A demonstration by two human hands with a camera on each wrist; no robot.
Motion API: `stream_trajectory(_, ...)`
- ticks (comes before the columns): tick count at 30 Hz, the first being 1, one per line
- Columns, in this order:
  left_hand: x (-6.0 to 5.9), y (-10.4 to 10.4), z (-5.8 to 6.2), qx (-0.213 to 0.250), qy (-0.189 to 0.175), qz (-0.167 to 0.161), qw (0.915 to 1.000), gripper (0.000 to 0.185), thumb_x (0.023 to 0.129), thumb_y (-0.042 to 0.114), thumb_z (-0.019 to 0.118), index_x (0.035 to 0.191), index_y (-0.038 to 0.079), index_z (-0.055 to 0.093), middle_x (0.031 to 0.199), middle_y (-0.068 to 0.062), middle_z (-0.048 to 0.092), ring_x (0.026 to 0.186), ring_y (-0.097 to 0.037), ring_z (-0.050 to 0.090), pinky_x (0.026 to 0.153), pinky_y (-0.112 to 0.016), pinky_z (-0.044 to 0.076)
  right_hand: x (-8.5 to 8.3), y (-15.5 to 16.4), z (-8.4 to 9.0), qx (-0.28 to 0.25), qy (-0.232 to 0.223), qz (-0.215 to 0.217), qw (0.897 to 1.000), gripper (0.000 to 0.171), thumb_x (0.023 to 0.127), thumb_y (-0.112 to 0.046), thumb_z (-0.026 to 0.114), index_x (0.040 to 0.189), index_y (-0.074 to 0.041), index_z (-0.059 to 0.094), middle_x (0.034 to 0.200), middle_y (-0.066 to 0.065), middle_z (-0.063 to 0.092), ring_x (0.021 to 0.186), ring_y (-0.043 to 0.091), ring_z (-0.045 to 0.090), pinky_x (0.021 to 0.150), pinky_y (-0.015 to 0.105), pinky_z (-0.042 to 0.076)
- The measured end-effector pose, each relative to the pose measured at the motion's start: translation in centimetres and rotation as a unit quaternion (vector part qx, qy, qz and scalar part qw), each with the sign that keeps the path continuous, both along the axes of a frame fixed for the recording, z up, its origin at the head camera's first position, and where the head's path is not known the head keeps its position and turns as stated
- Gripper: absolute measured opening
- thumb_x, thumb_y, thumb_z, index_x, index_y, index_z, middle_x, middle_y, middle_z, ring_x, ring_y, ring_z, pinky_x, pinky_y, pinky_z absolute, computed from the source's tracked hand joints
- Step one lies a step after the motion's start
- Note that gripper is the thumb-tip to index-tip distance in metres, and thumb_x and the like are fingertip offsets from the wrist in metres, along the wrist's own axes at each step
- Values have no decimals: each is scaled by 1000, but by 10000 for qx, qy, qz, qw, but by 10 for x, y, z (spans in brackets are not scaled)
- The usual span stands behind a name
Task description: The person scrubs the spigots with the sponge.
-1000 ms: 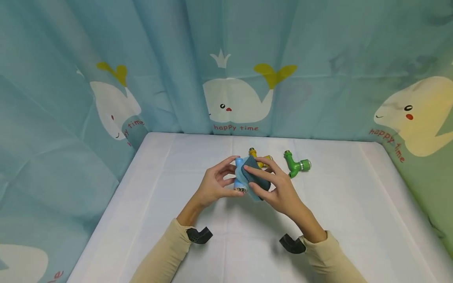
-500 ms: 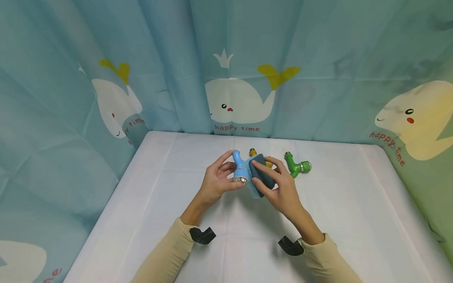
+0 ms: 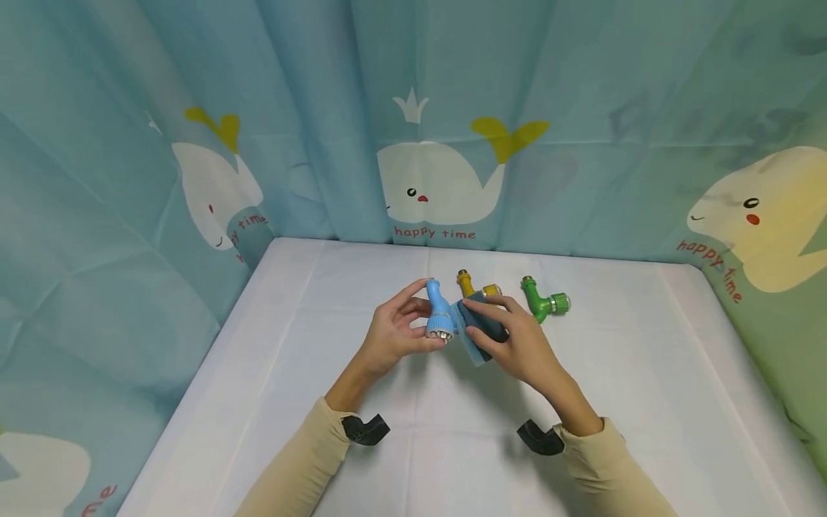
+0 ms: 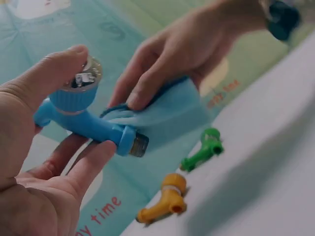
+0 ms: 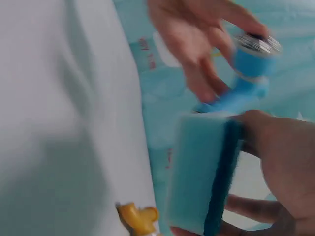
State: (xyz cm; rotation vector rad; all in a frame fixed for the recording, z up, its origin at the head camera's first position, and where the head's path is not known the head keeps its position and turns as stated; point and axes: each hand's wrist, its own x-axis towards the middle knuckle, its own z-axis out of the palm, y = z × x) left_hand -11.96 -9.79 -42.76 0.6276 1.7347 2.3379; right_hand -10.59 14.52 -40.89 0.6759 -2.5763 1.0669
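Note:
My left hand point(image 3: 394, 334) holds a light-blue tap point(image 3: 440, 316) up off the table, thumb on its silver-topped knob and fingertips under the body. In the left wrist view the tap point(image 4: 91, 123) lies sideways, its metal threaded end pointing toward the sponge side. My right hand point(image 3: 520, 345) grips a sponge point(image 3: 486, 327), pale blue with a dark scouring layer. The right wrist view shows the sponge point(image 5: 194, 172) in front of part of the tap point(image 5: 251, 66). Its edge is at the tap's body; whether they touch is unclear.
Behind the hands lie a yellow tap point(image 3: 466, 284), partly covered by the sponge, and a green tap point(image 3: 543, 300) to its right. All are over a white-covered table point(image 3: 323, 309). A blue whale-print curtain point(image 3: 310, 143) encloses the back and sides.
The blue tap has been turned in my left hand, so more of its body and knob show. My right hand and the sponge have shifted slightly right, uncovering the tap's side.

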Motion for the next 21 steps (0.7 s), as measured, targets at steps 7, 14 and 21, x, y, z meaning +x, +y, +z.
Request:
stream_trajectory(7,3,0,0,-356,405,-454,9975,98,73,-16,85,157,3,38,129,-22,54,119,-28,57,100,-42,54,0,-3,13,-1021,-174,486,9934,47,96,-16,75,141,-19,65,137,11,61,94,24,64,68,35,58)
stream_trajectory(14,4,-3,3,-283,504,-515,9970,99,69,-16,86,155,2,41,127,-21,54,119,-28,57,100,-43,54,-2,9,8,-5,-417,507,9978,42,94,-16,77,135,-13,69,129,13,66,102,23,64,75,35,57)
stream_trajectory(21,2,-3,2,-40,372,-505,9980,100,70,-10,90,156,4,40,127,-18,55,119,-27,58,98,-41,55,4,1,11,-774,-171,640,9948,47,95,-16,76,140,-17,65,135,12,63,103,26,63,73,38,58)
